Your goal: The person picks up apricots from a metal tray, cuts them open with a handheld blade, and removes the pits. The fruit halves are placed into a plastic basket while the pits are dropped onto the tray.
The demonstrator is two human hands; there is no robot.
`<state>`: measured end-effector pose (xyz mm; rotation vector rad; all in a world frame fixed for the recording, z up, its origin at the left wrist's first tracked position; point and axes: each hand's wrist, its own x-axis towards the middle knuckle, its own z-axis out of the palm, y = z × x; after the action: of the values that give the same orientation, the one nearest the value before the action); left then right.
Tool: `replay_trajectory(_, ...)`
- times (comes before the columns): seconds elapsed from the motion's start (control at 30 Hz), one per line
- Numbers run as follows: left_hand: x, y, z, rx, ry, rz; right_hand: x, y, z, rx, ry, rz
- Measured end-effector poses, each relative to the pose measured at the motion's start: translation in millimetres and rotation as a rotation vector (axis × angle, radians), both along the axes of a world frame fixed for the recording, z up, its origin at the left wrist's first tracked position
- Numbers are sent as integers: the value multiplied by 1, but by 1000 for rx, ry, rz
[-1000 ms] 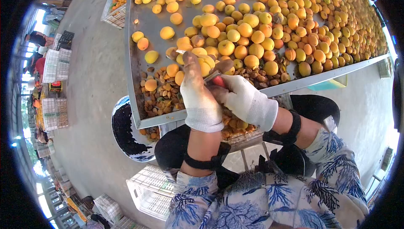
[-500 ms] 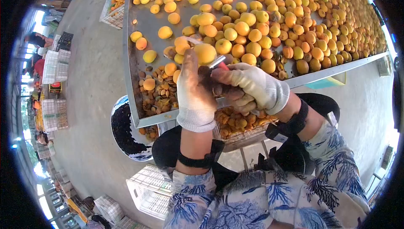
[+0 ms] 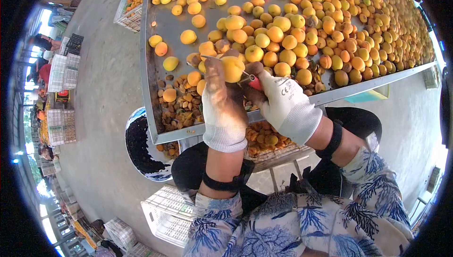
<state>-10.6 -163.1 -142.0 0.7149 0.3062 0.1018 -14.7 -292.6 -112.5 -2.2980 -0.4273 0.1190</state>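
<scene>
My left hand (image 3: 221, 101), in a stained white glove, grips a yellow apricot (image 3: 232, 69) near the table's front edge. In my right hand (image 3: 283, 97), also gloved, is a small red-handled metal tool (image 3: 255, 83). Its thin metal end touches or nearly touches the apricot's right side; the exact contact is too small to make out. Dark stains cover the fingers of both gloves. Just beyond my hands lies a heap of whole apricots (image 3: 276, 33). Left of my left hand, pits and apricot scraps (image 3: 181, 103) are piled in the table's corner.
The metal table (image 3: 177, 33) has a raised rim. Below it sit a crate of apricot halves (image 3: 264, 140) and a round basin (image 3: 161, 177) with dark contents. A white crate (image 3: 165, 210) stands on the floor, with stacked crates (image 3: 63, 75) and people farther left.
My right hand has turned so the back of its glove shows, and the tool's metal end has swung to the apricot's lower right side. My left hand still holds the apricot.
</scene>
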Motion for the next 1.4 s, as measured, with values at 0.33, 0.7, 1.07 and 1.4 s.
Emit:
replay_trajectory(0.33, -9, 5, 26, 179, -60, -110, 6, -7, 8, 429, 659, 170)
replay_trajectory(0.7, -75, 166, 87, 929, -44, 545, 32, -49, 43, 103, 132, -116)
replay_trajectory(1.07, -95, 148, 126, 1036, -143, 205, 35, 15, 10, -78, 115, 85)
replay_trajectory(1.4, -48, 112, 95, 683, -201, 214, 32, 57, -13, -433, 103, 327)
